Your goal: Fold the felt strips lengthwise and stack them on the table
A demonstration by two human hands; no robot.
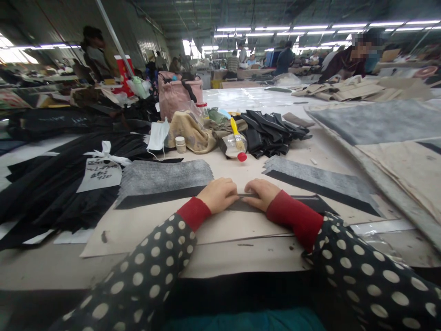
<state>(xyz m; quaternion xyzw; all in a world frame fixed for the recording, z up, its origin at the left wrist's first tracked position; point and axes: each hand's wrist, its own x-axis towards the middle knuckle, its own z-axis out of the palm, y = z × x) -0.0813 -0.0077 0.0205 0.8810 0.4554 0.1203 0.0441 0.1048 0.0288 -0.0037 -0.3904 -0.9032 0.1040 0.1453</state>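
Close together over the table, my left hand (219, 195) and my right hand (263, 195) pinch the edge of a dark fabric strip (319, 202). A thin folded edge of it shows between the fingertips, and the strip runs out to the right under my right wrist. Part of it is hidden beneath my hands. To the left lies a fanned stack of grey-and-black fabric pieces (165, 177). A similar fanned stack (317, 179) rests on the right. Under the strip is a pale board or sheet (144, 232).
A yellow-handled brush (235, 128) lies on a clear bottle with a red cap (241, 156), near a small white jar (180, 144). Black fabric (62, 184) with a handwritten tag (99, 174) fills the left. A co-worker (351, 55) leans over the far right.
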